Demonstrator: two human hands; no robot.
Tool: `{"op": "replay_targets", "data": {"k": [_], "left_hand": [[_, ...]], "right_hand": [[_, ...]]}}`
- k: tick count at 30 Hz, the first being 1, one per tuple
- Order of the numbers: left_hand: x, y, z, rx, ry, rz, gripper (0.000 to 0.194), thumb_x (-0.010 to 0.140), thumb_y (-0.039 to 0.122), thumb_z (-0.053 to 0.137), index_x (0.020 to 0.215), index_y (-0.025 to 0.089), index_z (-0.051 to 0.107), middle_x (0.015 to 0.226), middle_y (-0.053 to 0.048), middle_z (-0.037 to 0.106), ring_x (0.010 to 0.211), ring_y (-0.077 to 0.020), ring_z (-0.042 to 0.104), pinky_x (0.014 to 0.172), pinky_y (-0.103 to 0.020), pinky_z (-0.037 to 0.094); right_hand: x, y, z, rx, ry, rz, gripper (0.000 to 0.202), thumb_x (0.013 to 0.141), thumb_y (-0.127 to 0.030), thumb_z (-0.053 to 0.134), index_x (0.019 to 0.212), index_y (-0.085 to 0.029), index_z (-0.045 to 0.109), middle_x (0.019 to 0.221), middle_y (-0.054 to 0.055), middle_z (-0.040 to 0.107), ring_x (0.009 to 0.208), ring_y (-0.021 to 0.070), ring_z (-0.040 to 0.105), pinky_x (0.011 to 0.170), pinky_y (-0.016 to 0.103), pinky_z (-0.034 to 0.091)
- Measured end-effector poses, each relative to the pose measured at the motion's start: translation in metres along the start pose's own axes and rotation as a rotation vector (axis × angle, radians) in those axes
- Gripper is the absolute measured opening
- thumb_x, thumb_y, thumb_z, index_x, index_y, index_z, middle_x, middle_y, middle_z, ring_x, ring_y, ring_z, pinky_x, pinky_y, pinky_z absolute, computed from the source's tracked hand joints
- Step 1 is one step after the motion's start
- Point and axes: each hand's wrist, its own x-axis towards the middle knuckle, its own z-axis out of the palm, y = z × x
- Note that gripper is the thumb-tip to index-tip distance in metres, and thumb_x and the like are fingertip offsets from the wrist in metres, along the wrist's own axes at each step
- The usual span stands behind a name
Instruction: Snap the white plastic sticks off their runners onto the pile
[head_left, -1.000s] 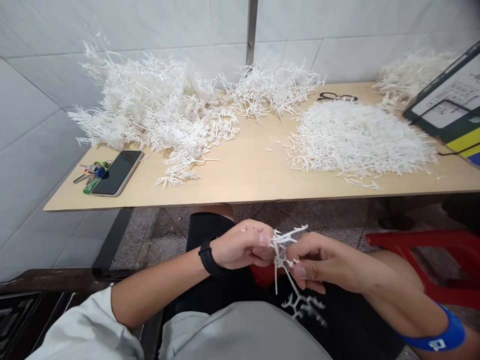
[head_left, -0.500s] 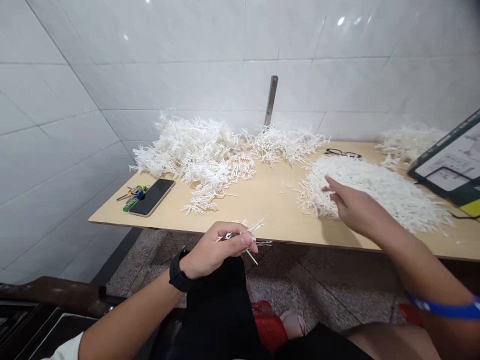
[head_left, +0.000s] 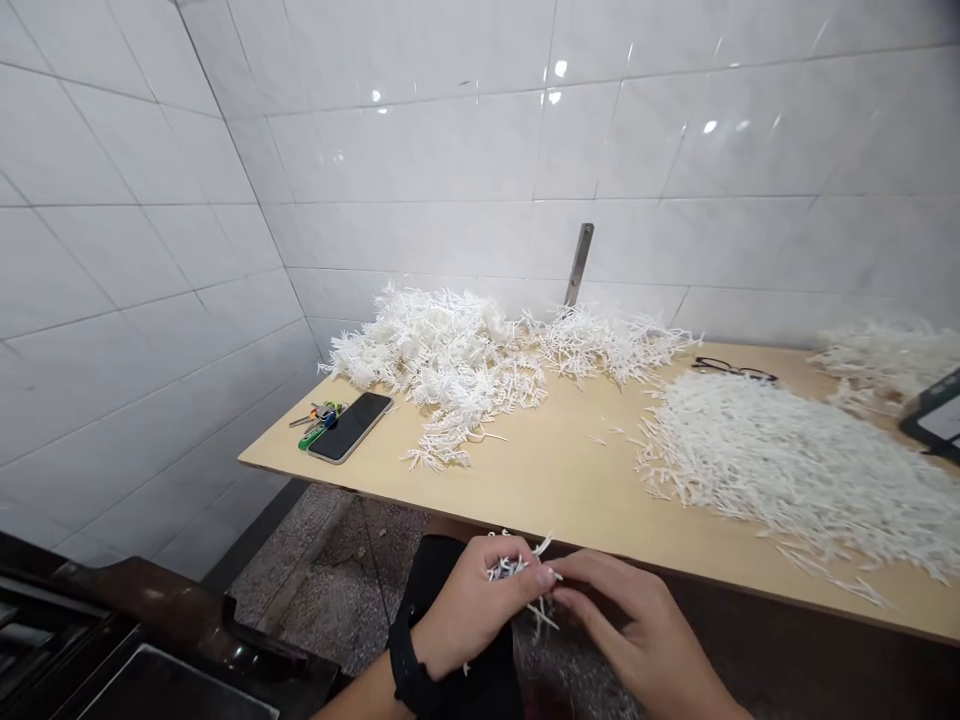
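Observation:
My left hand [head_left: 487,600], with a black watch [head_left: 411,668] on its wrist, is closed around a small bunch of thin white branching plastic pieces [head_left: 508,566]. Their ends stick out between the fingers. Right beside it, my right hand [head_left: 630,615] pinches at the tip of a white piece poking out by the left thumb. Both hands are just off the table's front edge, over my lap. On the table, a heap of branched white pieces [head_left: 442,335] lies at the back left. A wide, flatter pile of short white pieces [head_left: 795,450] spreads on the right.
A phone [head_left: 350,428] and a bunch of keys [head_left: 319,418] lie at the left of the wooden table [head_left: 525,450]. Black eyeglasses [head_left: 735,370] rest behind the right pile. A metal bar [head_left: 578,265] stands against the tiled wall; a dark-framed object [head_left: 937,410] sits far right.
My right hand has come from the edge of the right pile back to my left hand, and now pinches at the bunch. The view has shifted, so the table appears lower and further right.

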Motion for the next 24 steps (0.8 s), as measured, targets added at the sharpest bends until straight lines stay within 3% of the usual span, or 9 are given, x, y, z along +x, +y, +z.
{"op": "replay_targets", "data": {"k": [5,8,10,13,16,19,22,24], "left_hand": [[-0.001,-0.008,-0.002,-0.031,-0.043,-0.021,0.045,0.073,0.055,0.065,0.064,0.011,0.061,0.061,-0.001,0.056,0.063,-0.0105,0.046,0.065,-0.023,0.035],[0.000,-0.012,-0.001,-0.235,-0.088,-0.052,0.050,0.078,0.059,0.058,0.065,0.011,0.059,0.050,0.004,0.039,0.049,-0.0061,0.031,0.051,-0.021,0.024],[0.002,-0.012,0.001,-0.429,-0.103,-0.084,0.049,0.082,0.059,0.053,0.074,0.012,0.059,0.050,0.006,0.031,0.046,-0.0047,0.022,0.047,-0.020,0.017],[0.004,-0.010,0.003,-0.667,-0.136,-0.139,0.043,0.085,0.055,0.051,0.090,0.013,0.060,0.058,0.004,0.040,0.046,-0.0038,0.027,0.046,-0.018,0.017],[0.006,-0.009,0.006,-0.817,-0.176,-0.189,0.046,0.089,0.052,0.046,0.107,0.013,0.061,0.079,-0.005,0.056,0.055,-0.0058,0.043,0.049,-0.018,0.029],[0.006,-0.011,0.008,-0.867,-0.201,-0.227,0.050,0.092,0.050,0.040,0.121,0.014,0.057,0.111,-0.015,0.059,0.074,-0.0125,0.057,0.061,-0.023,0.041],[0.006,-0.017,0.012,-0.868,-0.238,-0.239,0.051,0.094,0.049,0.036,0.128,0.016,0.054,0.130,-0.017,0.053,0.095,-0.0199,0.059,0.077,-0.030,0.046],[0.006,-0.021,0.017,-0.871,-0.239,-0.235,0.050,0.095,0.048,0.034,0.131,0.017,0.053,0.136,-0.015,0.050,0.109,-0.0227,0.056,0.089,-0.035,0.044]], "right_hand": [[-0.003,0.003,0.005,0.045,-0.016,0.071,0.023,0.088,-0.036,0.052,0.081,-0.023,0.069,0.068,0.002,0.068,0.061,0.0170,0.064,0.058,0.025,0.052],[0.009,0.000,-0.006,-0.097,0.064,-0.022,0.023,0.089,-0.029,0.049,0.077,-0.022,0.068,0.068,0.002,0.068,0.061,0.0158,0.063,0.059,0.025,0.051],[0.035,0.000,-0.029,-0.277,0.270,-0.137,0.022,0.089,-0.024,0.047,0.084,-0.022,0.068,0.077,0.005,0.070,0.070,0.0176,0.065,0.068,0.028,0.052],[0.096,0.009,-0.079,-0.503,0.660,-0.178,0.027,0.088,-0.020,0.045,0.103,-0.019,0.068,0.098,0.011,0.070,0.093,0.0237,0.065,0.085,0.039,0.050],[0.136,0.019,-0.109,-0.609,0.606,-0.121,0.045,0.081,-0.016,0.051,0.126,-0.013,0.056,0.123,0.017,0.060,0.112,0.0296,0.056,0.092,0.045,0.047],[0.111,0.011,-0.096,-0.557,0.554,-0.152,0.038,0.085,-0.016,0.048,0.122,-0.015,0.059,0.115,0.013,0.064,0.100,0.0248,0.062,0.084,0.040,0.050],[0.045,-0.004,-0.054,-0.392,0.447,-0.179,0.022,0.089,-0.022,0.046,0.098,-0.019,0.067,0.088,0.006,0.070,0.079,0.0184,0.066,0.072,0.031,0.052],[0.003,-0.003,-0.023,-0.275,0.375,-0.050,0.020,0.090,-0.026,0.048,0.094,-0.019,0.066,0.085,0.005,0.070,0.075,0.0172,0.066,0.068,0.027,0.052]]}}
